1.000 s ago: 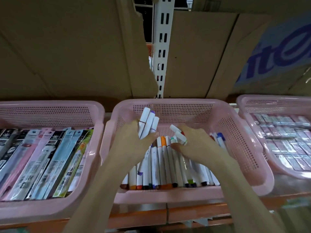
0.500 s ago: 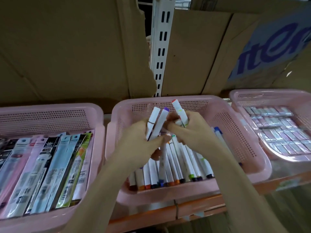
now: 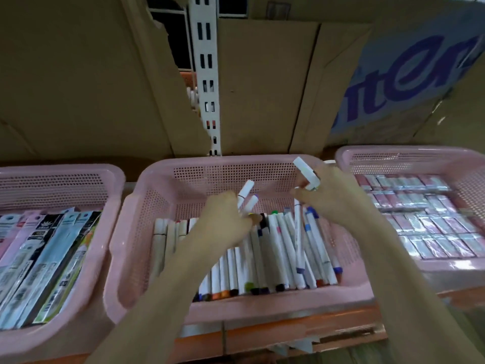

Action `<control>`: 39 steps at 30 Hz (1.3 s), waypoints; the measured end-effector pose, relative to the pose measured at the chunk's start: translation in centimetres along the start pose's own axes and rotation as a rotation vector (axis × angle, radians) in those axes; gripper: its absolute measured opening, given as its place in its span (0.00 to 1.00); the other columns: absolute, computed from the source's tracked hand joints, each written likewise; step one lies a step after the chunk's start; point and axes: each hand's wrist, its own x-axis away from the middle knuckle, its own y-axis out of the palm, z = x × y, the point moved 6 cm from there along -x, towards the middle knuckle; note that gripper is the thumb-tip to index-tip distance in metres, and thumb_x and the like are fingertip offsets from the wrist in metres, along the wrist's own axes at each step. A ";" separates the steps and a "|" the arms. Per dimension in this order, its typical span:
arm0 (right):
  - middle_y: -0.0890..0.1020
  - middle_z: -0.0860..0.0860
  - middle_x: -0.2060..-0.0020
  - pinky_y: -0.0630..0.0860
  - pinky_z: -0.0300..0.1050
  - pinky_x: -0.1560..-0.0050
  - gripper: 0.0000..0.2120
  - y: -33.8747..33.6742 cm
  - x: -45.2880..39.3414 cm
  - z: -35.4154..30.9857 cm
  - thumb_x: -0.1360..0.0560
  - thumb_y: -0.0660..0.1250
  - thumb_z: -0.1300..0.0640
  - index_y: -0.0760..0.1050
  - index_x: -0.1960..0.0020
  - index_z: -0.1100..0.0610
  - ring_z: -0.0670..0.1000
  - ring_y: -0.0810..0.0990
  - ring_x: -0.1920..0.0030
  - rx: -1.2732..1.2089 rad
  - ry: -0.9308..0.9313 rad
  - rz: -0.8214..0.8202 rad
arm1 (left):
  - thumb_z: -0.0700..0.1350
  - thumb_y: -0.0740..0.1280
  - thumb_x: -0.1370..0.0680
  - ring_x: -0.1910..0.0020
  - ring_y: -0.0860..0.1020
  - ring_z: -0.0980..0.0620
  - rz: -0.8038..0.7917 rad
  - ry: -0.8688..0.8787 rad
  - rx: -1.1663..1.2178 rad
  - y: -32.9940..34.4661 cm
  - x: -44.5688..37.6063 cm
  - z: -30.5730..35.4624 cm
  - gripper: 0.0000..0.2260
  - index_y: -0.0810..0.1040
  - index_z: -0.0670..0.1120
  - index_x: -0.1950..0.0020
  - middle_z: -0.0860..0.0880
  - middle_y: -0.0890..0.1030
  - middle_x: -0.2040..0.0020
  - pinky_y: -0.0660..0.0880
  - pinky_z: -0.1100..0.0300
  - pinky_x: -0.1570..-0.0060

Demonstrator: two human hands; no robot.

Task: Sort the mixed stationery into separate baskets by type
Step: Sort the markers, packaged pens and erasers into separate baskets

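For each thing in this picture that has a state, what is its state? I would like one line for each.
Left hand: grips a small bundle of white markers, raised.
Right hand: holds one white marker, tip pointing up.
Middle pink basket: holds loose markers lying side by side.
Left pink basket: holds long flat packets, leaning.
Right pink basket: holds small wrapped packs in rows.

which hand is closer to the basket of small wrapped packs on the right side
Right. The right hand, holding a white marker, is over the middle basket's right end, beside the basket of wrapped packs. The left hand grips markers mid-basket, farther away.
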 end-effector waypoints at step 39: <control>0.77 0.56 0.62 0.75 0.58 0.47 0.13 -1.0 1.7 1.9 0.20 0.56 0.47 0.70 0.42 0.55 0.54 0.77 0.60 -0.632 0.046 -0.218 | 0.45 0.61 0.20 0.75 0.72 0.51 0.054 -0.224 -0.280 3.8 -0.1 2.6 0.12 0.76 0.38 0.58 0.41 0.82 0.56 0.67 0.64 0.77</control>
